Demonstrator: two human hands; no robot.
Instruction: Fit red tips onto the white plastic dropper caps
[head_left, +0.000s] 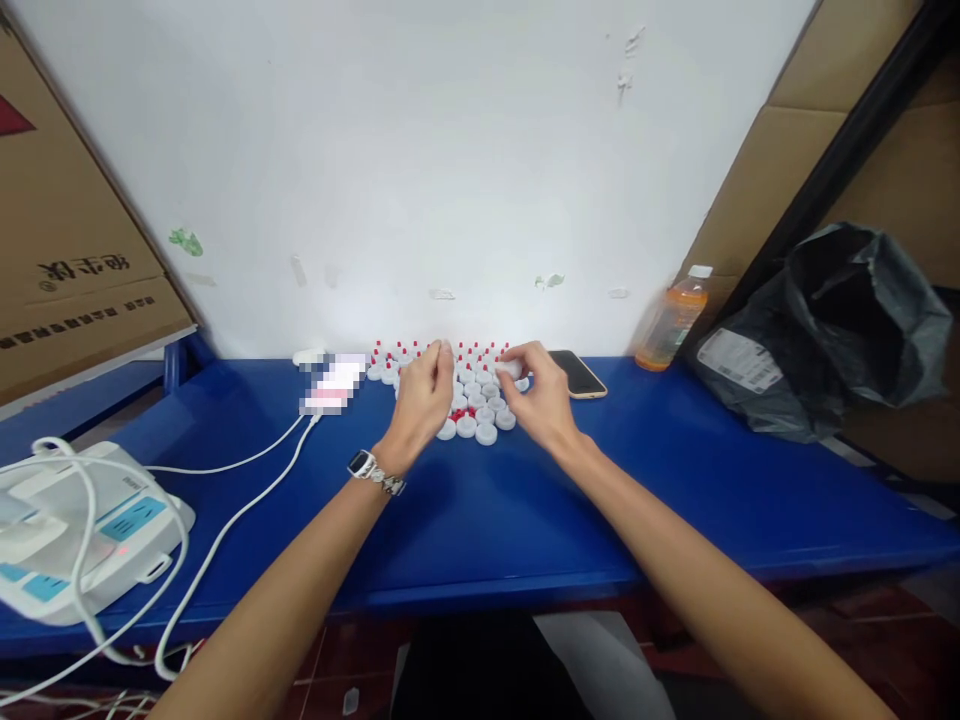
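Observation:
Many white round screw caps (486,434) stand close together on the blue table, those at the back with small red tips. Loose red tips (463,412) lie among the front caps. My right hand (544,395), at the right side of the group, pinches a white cap (511,369) between thumb and fingers. My left hand (426,392) is over the left part of the group, its fingers curled closed with the thumb against them. Whatever it may hold is hidden. A watch (362,463) is on the left wrist.
A phone (576,375) lies right of the caps. An orange drink bottle (673,320) and a dark plastic bag (817,330) are farther right. On the left are a power strip (112,530), white cables (247,495) and a cardboard box (82,230). A white wall (450,150) rises behind.

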